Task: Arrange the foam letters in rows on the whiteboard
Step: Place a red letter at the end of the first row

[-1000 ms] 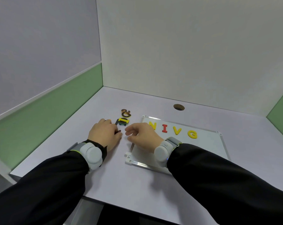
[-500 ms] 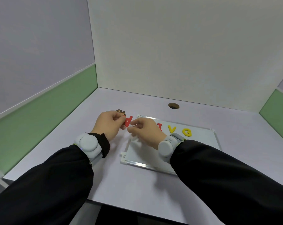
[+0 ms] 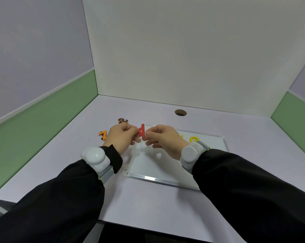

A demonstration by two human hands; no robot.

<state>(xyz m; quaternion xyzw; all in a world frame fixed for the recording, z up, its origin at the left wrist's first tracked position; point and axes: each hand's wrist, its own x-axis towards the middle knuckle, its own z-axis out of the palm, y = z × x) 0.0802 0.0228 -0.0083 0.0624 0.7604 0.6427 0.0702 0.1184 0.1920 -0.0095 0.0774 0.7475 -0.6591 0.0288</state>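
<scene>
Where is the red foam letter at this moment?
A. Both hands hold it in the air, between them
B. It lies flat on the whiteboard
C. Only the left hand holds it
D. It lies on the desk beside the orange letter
A: the red foam letter is pinched between the fingers of the left hand and the right hand, raised above the far left corner of the whiteboard.

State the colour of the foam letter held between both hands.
Red, clearest in the head view.

Two hands: left hand (image 3: 121, 137), right hand (image 3: 163, 140). One whiteboard (image 3: 165, 165). Four foam letters visible: red letter (image 3: 141, 131), orange letter (image 3: 103, 134), brown letter (image 3: 122, 120), yellow letter (image 3: 193, 139).
</scene>
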